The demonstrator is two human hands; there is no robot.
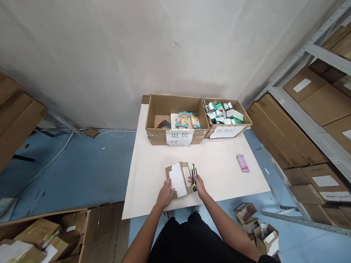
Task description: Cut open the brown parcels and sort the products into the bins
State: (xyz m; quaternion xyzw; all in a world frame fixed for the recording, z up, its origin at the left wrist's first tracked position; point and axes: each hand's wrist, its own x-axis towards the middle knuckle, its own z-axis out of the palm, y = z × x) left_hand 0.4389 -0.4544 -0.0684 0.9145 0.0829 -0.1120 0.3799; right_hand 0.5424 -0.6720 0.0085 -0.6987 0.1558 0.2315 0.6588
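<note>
A small brown cardboard parcel [179, 178] with a white label lies on the white table [149, 177] near its front edge. My left hand [165, 194] rests on the parcel's near left corner, fingers spread flat. My right hand [200, 186] is closed round a yellow and black utility knife [194, 175], whose tip sits at the parcel's right edge.
Two open cartons stand at the table's back: the left carton [164, 115] holds a few colourful boxes, the right carton [242, 111] several small green and white boxes. A pink item [242, 163] lies at right. Shelving with cartons [319, 116] runs along the right; opened boxes [255, 227] lie on the floor.
</note>
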